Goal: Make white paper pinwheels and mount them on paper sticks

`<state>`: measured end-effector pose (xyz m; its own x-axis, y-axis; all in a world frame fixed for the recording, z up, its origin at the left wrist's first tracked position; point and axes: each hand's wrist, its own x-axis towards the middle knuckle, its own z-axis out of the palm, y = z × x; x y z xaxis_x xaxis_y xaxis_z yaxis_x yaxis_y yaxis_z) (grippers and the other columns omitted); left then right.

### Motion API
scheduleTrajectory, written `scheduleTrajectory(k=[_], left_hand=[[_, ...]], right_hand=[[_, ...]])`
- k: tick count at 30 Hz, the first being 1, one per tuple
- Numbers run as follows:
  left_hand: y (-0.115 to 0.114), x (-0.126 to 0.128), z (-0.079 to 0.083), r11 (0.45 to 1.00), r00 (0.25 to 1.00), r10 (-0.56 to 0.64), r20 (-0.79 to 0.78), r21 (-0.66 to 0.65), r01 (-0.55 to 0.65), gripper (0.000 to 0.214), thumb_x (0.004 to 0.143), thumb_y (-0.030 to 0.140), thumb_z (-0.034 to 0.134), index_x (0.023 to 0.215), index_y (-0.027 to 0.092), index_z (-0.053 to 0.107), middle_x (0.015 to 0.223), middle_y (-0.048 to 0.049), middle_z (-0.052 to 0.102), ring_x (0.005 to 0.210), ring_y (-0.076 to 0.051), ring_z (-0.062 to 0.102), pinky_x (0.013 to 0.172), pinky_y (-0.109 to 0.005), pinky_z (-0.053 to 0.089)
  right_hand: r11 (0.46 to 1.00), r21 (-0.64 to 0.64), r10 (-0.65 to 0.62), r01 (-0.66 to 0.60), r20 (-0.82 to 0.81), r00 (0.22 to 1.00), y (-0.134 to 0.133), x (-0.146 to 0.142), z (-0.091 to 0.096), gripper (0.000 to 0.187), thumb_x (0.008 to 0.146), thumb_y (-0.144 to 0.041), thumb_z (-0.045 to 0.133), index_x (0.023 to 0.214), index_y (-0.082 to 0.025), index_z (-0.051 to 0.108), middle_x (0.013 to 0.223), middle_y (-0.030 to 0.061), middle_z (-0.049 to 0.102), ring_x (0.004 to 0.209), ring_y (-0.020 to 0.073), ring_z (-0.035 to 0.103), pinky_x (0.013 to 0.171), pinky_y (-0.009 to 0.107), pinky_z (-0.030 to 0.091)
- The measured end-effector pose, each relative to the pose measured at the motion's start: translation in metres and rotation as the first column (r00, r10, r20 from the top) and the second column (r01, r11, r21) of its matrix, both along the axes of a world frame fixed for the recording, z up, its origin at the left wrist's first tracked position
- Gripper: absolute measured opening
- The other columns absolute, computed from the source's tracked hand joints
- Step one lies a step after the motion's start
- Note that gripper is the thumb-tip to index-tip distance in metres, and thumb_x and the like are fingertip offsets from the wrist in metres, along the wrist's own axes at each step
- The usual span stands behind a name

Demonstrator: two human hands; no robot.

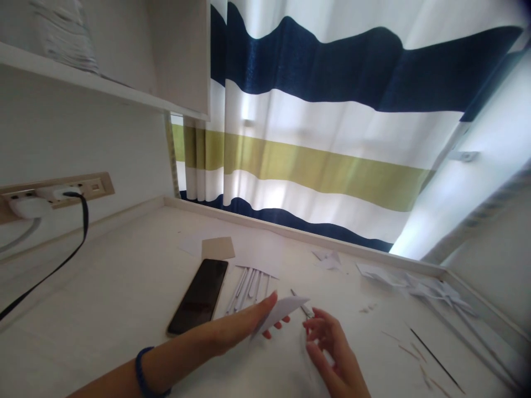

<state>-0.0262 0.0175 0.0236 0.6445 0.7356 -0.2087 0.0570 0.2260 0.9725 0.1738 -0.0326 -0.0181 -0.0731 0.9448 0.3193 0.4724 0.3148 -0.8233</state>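
Observation:
A white piece of paper (282, 312) is held in my left hand (244, 326), the thumb on its near face and the fingertips showing beyond its lower edge. My right hand (329, 345) has its fingers curled around the handle end of a pair of scissors (306, 310). The metal blades point up and away, close to the paper's tip, and I cannot make out whether they touch it. Just past my left hand, several rolled white paper sticks (246, 287) lie side by side on the white desk (124, 282).
A black phone (199, 298) lies left of the sticks, near a beige square card (218, 248). Paper pinwheels (431, 290) and cut paper (327, 258) lie to the right. A thin black stick (435, 356) lies at right. Plugged-in cords (81, 237) hang at left.

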Motion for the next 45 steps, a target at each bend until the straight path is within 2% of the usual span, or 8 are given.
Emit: scheduleTrajectory(k=[3, 7, 13, 19, 27, 31, 36, 45], left_hand=[[0.004, -0.002, 0.014, 0.978, 0.995, -0.007, -0.097, 0.208, 0.027, 0.058, 0.08, 0.055, 0.027, 0.124, 0.018, 0.039, 0.121, -0.01, 0.046, 0.105, -0.022, 0.041, 0.087, -0.035, 0.031], [0.011, 0.0, 0.025, 0.968, 0.998, -0.005, -0.06, 0.25, 0.02, 0.072, 0.078, 0.057, 0.033, 0.133, 0.012, 0.019, 0.14, -0.0144, 0.017, 0.126, -0.026, 0.014, 0.101, -0.038, 0.011], [0.004, 0.013, 0.035, 0.988, 0.984, 0.018, 0.18, 0.146, -0.044, 0.051, 0.081, 0.041, 0.043, 0.126, 0.02, 0.033, 0.125, -0.0091, 0.045, 0.113, -0.022, 0.041, 0.095, -0.035, 0.028], [0.002, 0.033, 0.033, 0.985, 0.964, 0.016, 0.265, 0.163, -0.061, 0.042, 0.078, 0.036, 0.052, 0.114, 0.016, 0.045, 0.106, -0.0091, 0.057, 0.087, -0.02, 0.056, 0.076, -0.032, 0.042], [-0.001, 0.052, 0.022, 0.97, 0.985, 0.091, 0.143, 0.213, -0.121, 0.038, 0.076, 0.033, 0.055, 0.111, 0.018, 0.049, 0.094, -0.0043, 0.061, 0.079, -0.016, 0.056, 0.068, -0.027, 0.046], [0.0, 0.052, 0.026, 0.975, 0.987, 0.151, 0.061, 0.154, -0.159, 0.032, 0.081, 0.034, 0.047, 0.109, 0.019, 0.052, 0.096, -0.0036, 0.061, 0.083, -0.017, 0.056, 0.074, -0.03, 0.048], [0.006, 0.05, 0.026, 0.979, 0.986, 0.163, 0.047, 0.115, -0.167, 0.031, 0.082, 0.033, 0.046, 0.109, 0.02, 0.054, 0.092, -0.0028, 0.063, 0.08, -0.016, 0.057, 0.073, -0.028, 0.049], [0.024, 0.04, 0.024, 0.984, 0.998, 0.066, 0.014, 0.163, -0.068, 0.028, 0.08, 0.033, 0.049, 0.1, 0.017, 0.061, 0.076, -0.0017, 0.066, 0.069, -0.012, 0.06, 0.061, -0.02, 0.049]], right_hand=[[0.991, -0.11, 0.057, -0.081, -0.2, 0.978, 0.016, -0.018, 0.006, 0.045, 0.078, -0.037, 0.047, 0.117, -0.023, 0.03, 0.093, 0.0074, 0.055, 0.071, 0.0183, 0.057, 0.052, 0.026, 0.047], [0.992, -0.126, -0.018, 0.006, -0.089, 0.996, 0.033, -0.045, 0.018, 0.067, 0.065, -0.035, 0.062, 0.121, -0.023, 0.028, 0.103, 0.0093, 0.051, 0.059, 0.0154, 0.054, 0.045, 0.026, 0.045], [1.0, 0.012, -0.001, 0.001, 0.006, 1.0, 0.039, -0.044, 0.034, 0.051, 0.072, -0.028, 0.055, 0.119, -0.026, 0.034, 0.093, 0.0046, 0.05, 0.055, 0.0131, 0.05, 0.044, 0.025, 0.043], [0.981, -0.111, 0.141, -0.16, -0.156, 0.978, 0.035, -0.009, 0.04, 0.061, 0.068, -0.026, 0.064, 0.12, -0.028, 0.033, 0.098, 0.0043, 0.049, 0.067, 0.0144, 0.052, 0.049, 0.024, 0.045], [0.943, -0.228, 0.097, -0.244, -0.514, 0.852, 0.023, 0.011, 0.055, 0.037, 0.082, -0.033, 0.047, 0.117, -0.024, 0.037, 0.087, 0.0036, 0.061, 0.062, 0.0135, 0.056, 0.052, 0.025, 0.044], [0.954, -0.197, 0.096, -0.226, -0.514, 0.852, 0.026, 0.014, 0.053, 0.026, 0.083, -0.033, 0.047, 0.104, -0.019, 0.045, 0.079, 0.0028, 0.061, 0.069, 0.0163, 0.057, 0.06, 0.028, 0.045], [0.955, -0.237, 0.048, -0.177, -0.465, 0.884, 0.035, 0.021, 0.05, 0.013, 0.08, -0.032, 0.051, 0.08, -0.019, 0.05, 0.065, -0.0025, 0.054, 0.059, 0.0125, 0.053, 0.051, 0.022, 0.044], [0.93, -0.327, -0.072, -0.166, -0.606, 0.792, 0.048, 0.037, 0.047, 0.016, 0.073, -0.026, 0.061, 0.084, -0.016, 0.055, 0.055, -0.0041, 0.058, 0.046, 0.0086, 0.054, 0.043, 0.018, 0.046]])
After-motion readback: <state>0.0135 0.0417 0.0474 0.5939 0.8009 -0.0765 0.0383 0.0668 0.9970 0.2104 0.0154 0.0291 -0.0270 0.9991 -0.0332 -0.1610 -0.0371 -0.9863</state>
